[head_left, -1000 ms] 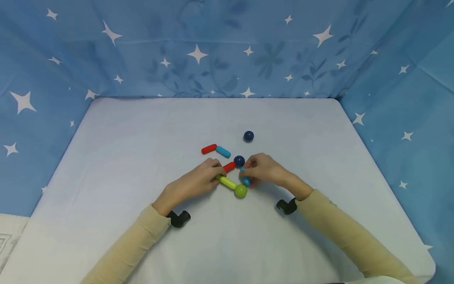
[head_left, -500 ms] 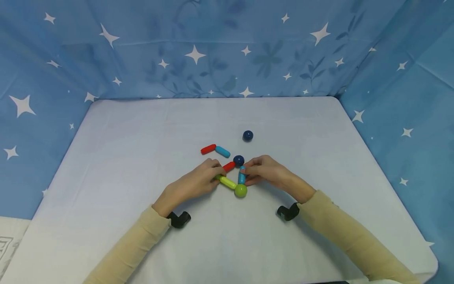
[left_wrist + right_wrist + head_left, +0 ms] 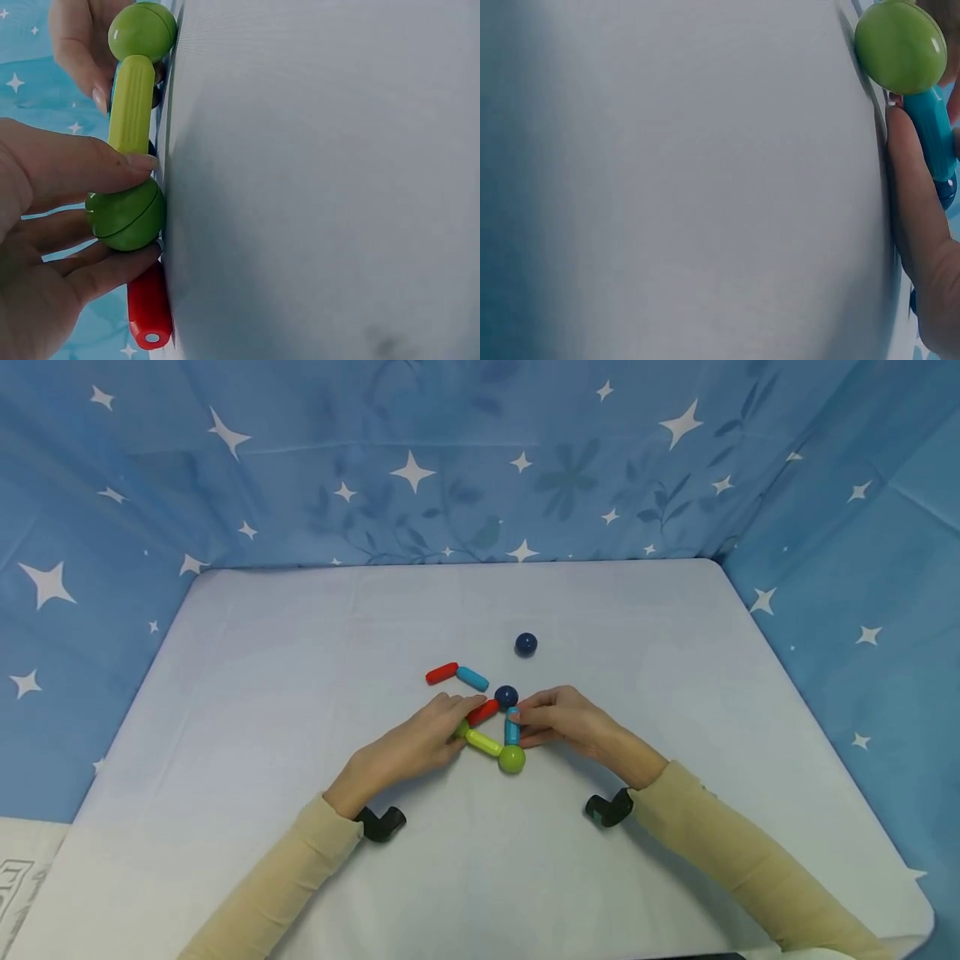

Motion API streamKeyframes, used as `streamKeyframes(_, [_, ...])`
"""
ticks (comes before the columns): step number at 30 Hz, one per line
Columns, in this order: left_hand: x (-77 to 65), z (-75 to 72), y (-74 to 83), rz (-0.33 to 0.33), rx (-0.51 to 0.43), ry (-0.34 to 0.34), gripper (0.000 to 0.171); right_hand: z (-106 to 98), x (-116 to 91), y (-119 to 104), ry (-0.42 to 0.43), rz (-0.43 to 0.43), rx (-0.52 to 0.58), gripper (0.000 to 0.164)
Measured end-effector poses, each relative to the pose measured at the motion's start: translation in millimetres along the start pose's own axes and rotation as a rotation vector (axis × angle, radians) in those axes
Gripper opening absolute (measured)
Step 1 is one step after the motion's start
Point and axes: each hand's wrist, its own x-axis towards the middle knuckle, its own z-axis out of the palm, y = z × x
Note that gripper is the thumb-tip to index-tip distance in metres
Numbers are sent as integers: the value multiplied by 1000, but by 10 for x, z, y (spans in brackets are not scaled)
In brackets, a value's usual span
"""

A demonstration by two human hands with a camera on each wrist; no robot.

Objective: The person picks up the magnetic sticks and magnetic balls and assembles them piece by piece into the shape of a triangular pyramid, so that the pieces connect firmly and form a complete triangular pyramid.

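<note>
So the left hand (image 3: pixel 420 739) has a green ball (image 3: pixel 126 221) pinched between thumb and fingers, with a yellow stick (image 3: pixel 483 743) running from it toward the right hand (image 3: pixel 566 722), up to another green ball (image 3: pixel 512 759). Right one's pinching a blue stick (image 3: pixel 512 732) below a dark blue ball (image 3: pixel 506 697). Loose red stick (image 3: pixel 442 673) on the table (image 3: pixel 480 877) just beyond the left hand.

White tbl (image 3: pixel 300 668); on it lie multicol. rods (image 3: pixel 441 673); navy balls (image 3: pixel 526 644); green balls (image 3: pixel 512 759).
</note>
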Motion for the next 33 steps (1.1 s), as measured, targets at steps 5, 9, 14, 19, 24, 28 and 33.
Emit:
streamKeyframes(5, [2, -6, 11, -34, 10, -8, 53, 42, 15, -28, 50, -6, -51, 51])
streamKeyframes(9, [10, -6, 25, -69, -3, -15, 52, 55, 23, -59, 105, -25, -137, 54])
streamKeyframes(14, [18, -4, 36, -104, -9, -2, 51, 25, 52, -93, 108, -47, -188, 50])
streamKeyframes(19, [14, -7, 35, -125, -17, 0, 50, -27, 79, -146, 113, -71, -257, 45])
streamKeyframes(24, [9, -11, 31, -131, -26, 5, 50, -113, 111, -209, 118, -112, -335, 40])
streamKeyframes(28, [21, -12, 30, -144, -40, 18, 51, -178, 127, -260, 131, -191, -406, 36])
streamKeyframes(33, [54, -9, 54, -177, -53, 14, 53, -245, 148, -308, 129, -367, -629, 28])
